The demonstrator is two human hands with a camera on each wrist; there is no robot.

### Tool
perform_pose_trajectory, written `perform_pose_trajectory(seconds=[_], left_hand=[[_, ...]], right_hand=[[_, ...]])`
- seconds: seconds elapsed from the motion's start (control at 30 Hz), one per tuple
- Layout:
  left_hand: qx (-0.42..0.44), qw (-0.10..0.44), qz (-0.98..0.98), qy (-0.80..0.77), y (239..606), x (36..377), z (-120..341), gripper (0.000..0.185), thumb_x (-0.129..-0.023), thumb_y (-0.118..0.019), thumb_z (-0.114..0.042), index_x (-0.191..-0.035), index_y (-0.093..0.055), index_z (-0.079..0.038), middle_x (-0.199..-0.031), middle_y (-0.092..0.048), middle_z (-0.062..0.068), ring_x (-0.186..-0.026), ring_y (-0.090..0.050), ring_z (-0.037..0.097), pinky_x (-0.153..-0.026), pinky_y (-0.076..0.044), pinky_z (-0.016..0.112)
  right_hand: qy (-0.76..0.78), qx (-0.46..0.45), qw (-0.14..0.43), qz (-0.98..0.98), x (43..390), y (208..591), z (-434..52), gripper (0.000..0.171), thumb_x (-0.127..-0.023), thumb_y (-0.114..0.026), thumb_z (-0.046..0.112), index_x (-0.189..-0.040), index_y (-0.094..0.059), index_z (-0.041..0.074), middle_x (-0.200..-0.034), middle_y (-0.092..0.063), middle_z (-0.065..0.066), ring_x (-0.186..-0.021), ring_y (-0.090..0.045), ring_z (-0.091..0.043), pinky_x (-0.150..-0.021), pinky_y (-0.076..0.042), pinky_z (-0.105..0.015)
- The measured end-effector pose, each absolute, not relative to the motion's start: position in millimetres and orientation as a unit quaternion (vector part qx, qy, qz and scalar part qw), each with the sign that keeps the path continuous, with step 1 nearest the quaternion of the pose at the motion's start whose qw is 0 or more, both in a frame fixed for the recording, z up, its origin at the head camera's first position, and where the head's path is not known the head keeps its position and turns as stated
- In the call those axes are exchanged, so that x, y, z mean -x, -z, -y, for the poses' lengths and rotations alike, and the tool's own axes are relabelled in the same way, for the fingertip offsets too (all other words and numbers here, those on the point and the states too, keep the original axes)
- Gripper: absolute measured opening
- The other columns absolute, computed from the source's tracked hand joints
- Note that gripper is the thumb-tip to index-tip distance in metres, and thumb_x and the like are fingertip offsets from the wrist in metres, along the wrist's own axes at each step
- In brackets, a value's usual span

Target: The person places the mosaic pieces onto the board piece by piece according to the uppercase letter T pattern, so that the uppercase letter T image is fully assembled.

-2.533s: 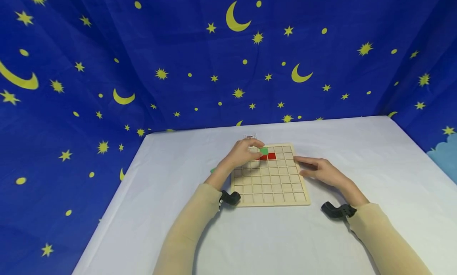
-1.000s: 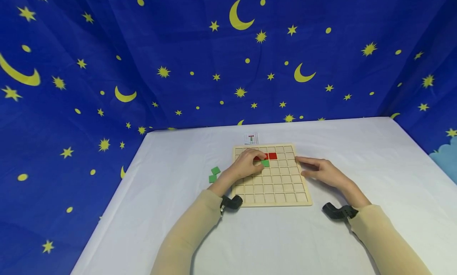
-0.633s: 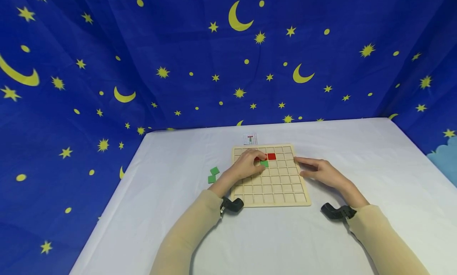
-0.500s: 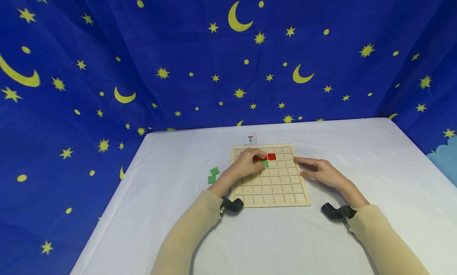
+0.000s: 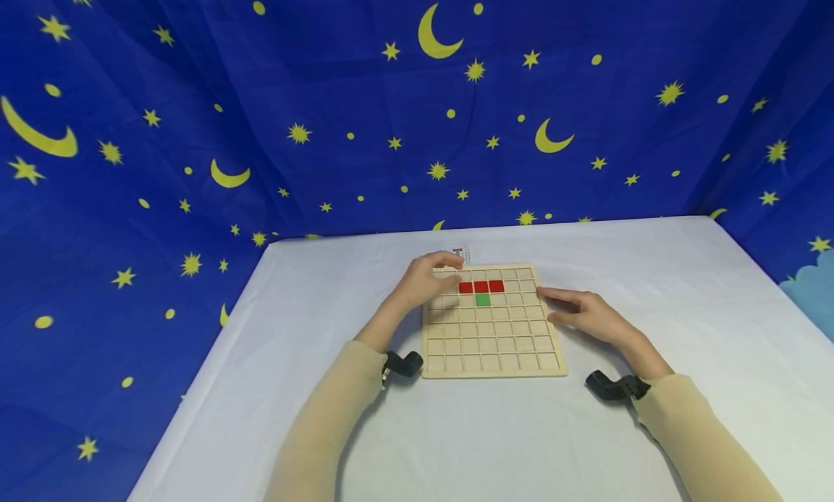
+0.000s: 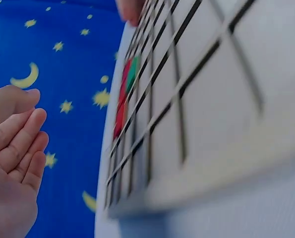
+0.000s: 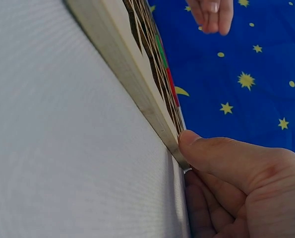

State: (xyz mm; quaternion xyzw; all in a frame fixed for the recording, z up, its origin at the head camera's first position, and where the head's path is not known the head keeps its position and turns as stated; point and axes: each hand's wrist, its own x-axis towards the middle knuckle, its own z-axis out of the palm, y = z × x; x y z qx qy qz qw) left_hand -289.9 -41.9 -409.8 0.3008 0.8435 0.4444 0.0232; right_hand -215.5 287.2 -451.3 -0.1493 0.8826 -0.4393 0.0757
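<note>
A pale wooden grid board [image 5: 502,346] lies on the table. Three red tiles [image 5: 481,287] form a row in its upper part, and one green tile [image 5: 482,300] sits directly below the middle red one. My left hand [image 5: 425,279] hovers over the board's upper left, thumb and fingers apart; the left wrist view shows its palm [image 6: 16,153] with nothing in it. At the board's right edge, the thumb and index finger of my right hand [image 5: 589,315] touch the rim with a gap between them. The right wrist view shows that thumb [image 7: 211,151] against the rim.
A small printed card [image 5: 464,251] with a grid pattern lies behind the board, partly covered by my left hand. White cloth [image 5: 495,437] covers the table. A blue curtain [image 5: 365,89] with stars and moons hangs behind and at the sides.
My left hand set a green tile below the red row, let go, and moved up and left. Two loose green tiles are now hidden behind the left arm. The right hand stayed put.
</note>
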Motion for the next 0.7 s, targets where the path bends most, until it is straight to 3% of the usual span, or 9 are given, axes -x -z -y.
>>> perform_pose_trajectory(seconds=[0.37, 0.7], left_hand=[[-0.243, -0.016, -0.857, -0.455, 402.7, 290.6, 106.5, 0.032, -0.087, -0.070, -0.014, -0.117, -0.064, -0.006, -0.112, -0.065, 0.005, -0.109, -0.056, 0.020, -0.098, -0.041, 0.030], [-0.210, -0.008, -0.849, -0.485, 422.2, 276.3, 152.6, 0.035, -0.085, -0.071, -0.006, -0.117, -0.062, 0.004, -0.111, -0.065, 0.013, -0.109, -0.056, 0.028, -0.099, -0.040, 0.039]], right_hand=[[0.439, 0.155, 0.074, -0.882, 216.6, 454.6, -285.2, 0.057, -0.089, -0.067, 0.028, -0.139, -0.048, 0.008, -0.142, -0.043, -0.014, -0.133, -0.033, -0.035, -0.106, -0.026, -0.053], [0.431, 0.152, 0.068, -0.887, 217.1, 455.5, -287.4, 0.057, -0.088, -0.068, 0.027, -0.139, -0.048, 0.009, -0.142, -0.043, -0.014, -0.133, -0.033, -0.035, -0.105, -0.027, -0.054]])
